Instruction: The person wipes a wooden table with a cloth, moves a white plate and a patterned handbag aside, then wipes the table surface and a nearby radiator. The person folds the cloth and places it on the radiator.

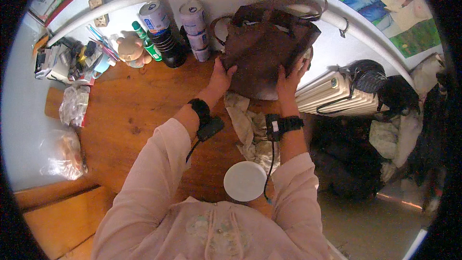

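Note:
A dark brown bag (260, 54) with thin looped handles stands at the back right of the wooden table, against the wall. My left hand (222, 77) grips its lower left side, the thumb lying on the bag's front. On the opposite side, my right hand (290, 79) clasps the bag, with some fingers partly behind it. Under and in front of the bag lies a crumpled pale cloth (249, 126), running towards me. A round white lid or plate (245, 181) rests near the table's front edge, between my forearms. Both wrists wear black straps with small cabled devices.
Stacked cans (195, 29), a dark bottle (169, 48), a green bottle (148, 43) and a bear figurine (133, 51) line the back. Plastic bags (74, 106) and a filled box (57, 66) sit at left. A white radiator (332, 94) stands right of the table.

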A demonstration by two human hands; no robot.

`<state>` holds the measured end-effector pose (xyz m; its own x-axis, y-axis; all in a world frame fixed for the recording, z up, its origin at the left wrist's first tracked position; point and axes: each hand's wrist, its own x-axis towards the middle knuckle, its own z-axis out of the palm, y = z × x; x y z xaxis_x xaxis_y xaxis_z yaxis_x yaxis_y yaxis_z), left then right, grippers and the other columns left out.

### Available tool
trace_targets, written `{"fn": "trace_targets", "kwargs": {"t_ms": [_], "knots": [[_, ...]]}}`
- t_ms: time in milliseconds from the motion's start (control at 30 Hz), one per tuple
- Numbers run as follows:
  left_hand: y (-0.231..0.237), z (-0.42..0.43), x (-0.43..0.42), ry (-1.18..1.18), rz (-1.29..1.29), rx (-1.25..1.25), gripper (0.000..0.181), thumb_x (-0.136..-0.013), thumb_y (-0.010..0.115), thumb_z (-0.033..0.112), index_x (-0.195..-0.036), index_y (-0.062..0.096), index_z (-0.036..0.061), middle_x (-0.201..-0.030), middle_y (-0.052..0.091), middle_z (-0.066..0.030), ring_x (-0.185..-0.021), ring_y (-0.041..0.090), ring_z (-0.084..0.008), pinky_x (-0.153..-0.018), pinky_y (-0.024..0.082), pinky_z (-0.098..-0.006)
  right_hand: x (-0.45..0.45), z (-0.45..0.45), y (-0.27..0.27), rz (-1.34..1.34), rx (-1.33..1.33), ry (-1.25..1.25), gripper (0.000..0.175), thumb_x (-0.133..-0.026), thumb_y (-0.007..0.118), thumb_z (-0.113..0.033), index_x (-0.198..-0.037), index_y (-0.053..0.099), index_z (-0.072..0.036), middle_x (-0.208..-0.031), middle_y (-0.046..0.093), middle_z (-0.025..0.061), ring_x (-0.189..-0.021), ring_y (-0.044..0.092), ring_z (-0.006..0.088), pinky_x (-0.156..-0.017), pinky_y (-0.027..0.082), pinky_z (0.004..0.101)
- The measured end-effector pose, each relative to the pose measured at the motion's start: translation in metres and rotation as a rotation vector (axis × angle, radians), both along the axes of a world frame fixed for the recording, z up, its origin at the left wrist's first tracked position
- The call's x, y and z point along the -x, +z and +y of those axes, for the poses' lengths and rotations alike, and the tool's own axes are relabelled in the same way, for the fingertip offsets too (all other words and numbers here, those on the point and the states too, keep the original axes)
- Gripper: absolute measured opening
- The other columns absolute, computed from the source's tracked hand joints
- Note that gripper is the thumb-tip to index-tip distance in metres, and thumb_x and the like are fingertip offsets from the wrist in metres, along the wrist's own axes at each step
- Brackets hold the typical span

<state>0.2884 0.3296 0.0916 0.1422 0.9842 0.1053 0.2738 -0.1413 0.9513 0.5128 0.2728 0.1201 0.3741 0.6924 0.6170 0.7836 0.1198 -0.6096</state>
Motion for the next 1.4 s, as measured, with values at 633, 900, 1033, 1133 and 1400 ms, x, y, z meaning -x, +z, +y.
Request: {"fn": "trace_targets", "kwargs": {"t_ms": [633, 900, 1033, 1133, 1400], "knots": [[0.014, -0.072, 0.035, -0.305, 0.771, -0.956, 0.053, -0.085, 0.063, 0.019, -0.135, 0.047, 0.0249, -0.144, 0.034, -0.0064, -0.135, 0.028, -0.0367, -0.106, 0.025, -0.0643, -0.007, -0.094, -0.026, 0.950, 0.204, 0.121, 0.073, -0.080, 0.072, -0.007, -0.140, 0.032, -0.001, -0.142, 0.035, 0.0198, -0.130, 0.039, 0.0312, -0.104, 0.040, 0.0389], [0.029, -0.066, 0.005, -0.259, 0.856, -0.591, 0.045, -0.087, 0.058, 0.020, -0.132, 0.051, 0.0216, -0.145, 0.036, -0.0027, -0.134, 0.033, -0.0297, -0.093, 0.032, -0.0703, 0.016, -0.189, -0.008, -0.111, 0.619, 0.557, 0.067, -0.067, 0.079, -0.010, -0.130, 0.054, -0.012, -0.136, 0.047, 0.0131, -0.125, 0.043, 0.0339, -0.105, 0.036, 0.0428], [0.042, -0.107, 0.029, -0.308, 0.725, -0.515, 0.038, -0.088, 0.058, 0.021, -0.125, 0.053, 0.0118, -0.134, 0.048, -0.0113, -0.117, 0.050, -0.0348, -0.085, 0.046, -0.0549, 0.009, -0.206, -0.016, -0.165, 0.599, 0.457, 0.071, -0.067, 0.079, -0.010, -0.132, 0.052, -0.012, -0.138, 0.045, 0.0137, -0.125, 0.043, 0.0342, -0.105, 0.036, 0.0434], [0.048, -0.164, 0.054, -0.539, 0.550, -0.131, 0.033, -0.090, 0.058, 0.026, -0.115, 0.056, 0.0042, -0.117, 0.058, -0.0201, -0.098, 0.059, -0.0401, -0.077, 0.050, -0.0437, 0.006, -0.225, -0.016, -0.096, 0.564, 0.361, 0.072, -0.067, 0.079, -0.010, -0.134, 0.050, -0.012, -0.139, 0.044, 0.0145, -0.126, 0.042, 0.0343, -0.106, 0.035, 0.0437], [0.029, -0.278, 0.099, -0.814, 0.319, 0.684, 0.049, -0.099, 0.043, 0.039, -0.126, 0.051, -0.0014, -0.126, 0.057, -0.0217, -0.114, 0.056, -0.0379, -0.098, 0.044, -0.0431, 0.037, -0.222, -0.017, -0.128, 0.629, 0.408, 0.073, -0.072, 0.078, -0.030, -0.136, 0.048, -0.015, -0.147, 0.035, 0.0162, -0.136, 0.028, 0.0390, -0.111, 0.027, 0.0486]]}}
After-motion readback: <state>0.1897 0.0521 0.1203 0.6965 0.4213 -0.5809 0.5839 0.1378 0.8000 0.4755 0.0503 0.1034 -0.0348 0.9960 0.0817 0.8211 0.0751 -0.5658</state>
